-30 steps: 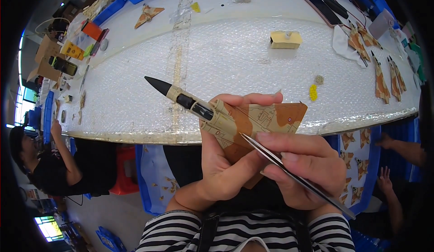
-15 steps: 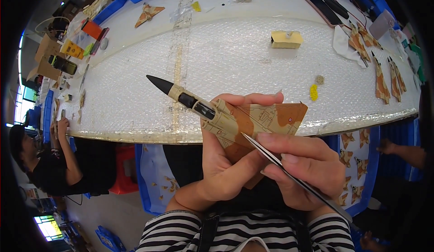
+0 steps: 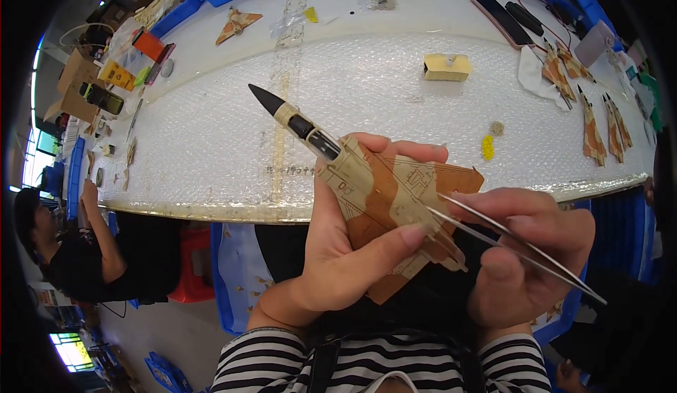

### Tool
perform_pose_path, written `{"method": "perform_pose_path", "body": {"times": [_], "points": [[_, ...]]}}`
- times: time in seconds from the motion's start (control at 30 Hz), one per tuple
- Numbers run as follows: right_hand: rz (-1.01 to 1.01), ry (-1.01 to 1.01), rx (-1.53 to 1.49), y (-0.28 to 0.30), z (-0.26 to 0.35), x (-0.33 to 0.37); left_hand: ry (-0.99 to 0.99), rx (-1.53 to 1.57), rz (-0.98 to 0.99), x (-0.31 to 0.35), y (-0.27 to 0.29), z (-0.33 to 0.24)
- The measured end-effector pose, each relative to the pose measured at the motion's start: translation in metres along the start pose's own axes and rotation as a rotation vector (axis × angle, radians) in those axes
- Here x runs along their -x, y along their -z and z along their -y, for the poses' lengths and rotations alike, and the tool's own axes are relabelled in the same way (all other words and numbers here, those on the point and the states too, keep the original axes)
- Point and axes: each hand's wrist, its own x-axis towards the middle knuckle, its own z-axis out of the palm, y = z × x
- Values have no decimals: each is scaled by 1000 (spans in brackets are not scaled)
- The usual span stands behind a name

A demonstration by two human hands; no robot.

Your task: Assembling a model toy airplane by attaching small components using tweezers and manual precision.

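A model jet (image 3: 391, 192) in tan and brown camouflage, with a black nose cone and dark cockpit openings, lies across my left hand (image 3: 338, 266). My left thumb presses on its upper side, and the fingers wrap beneath the far wing. The nose points to the far left. Metal tweezers (image 3: 518, 245) are pinched in my right hand (image 3: 536, 252), their two tips spread apart just over the jet's rear body. Whether the tips touch the surface I cannot tell. Nothing shows between them.
A pale yellow block (image 3: 447, 67) and a small yellow pile (image 3: 487, 147) lie on the bubble-wrapped table (image 3: 204, 132). Several more camouflage jets (image 3: 592, 126) and a phone (image 3: 501, 21) are at the right. A person (image 3: 77, 252) sits at the left. Blue trays (image 3: 226, 280) stand below the table edge.
The jet has turned, its nose swinging farther away from me and its tail coming into view. My right hand has shifted right, and the tweezers' tips have spread and moved toward the tail.
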Motion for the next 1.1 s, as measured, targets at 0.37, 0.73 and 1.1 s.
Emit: {"method": "perform_pose_path", "body": {"times": [0.37, 0.73, 1.1], "points": [[-111, 198, -127, 21, 27, -62, 472, 402, 10, -25, -44, -80], [-90, 184, -159, 25, 33, -73, 514, 421, 22, -28, -48, -88], [-212, 108, -145, 18, 32, -75, 533, 427, -36, -30, -50, -85]]}}
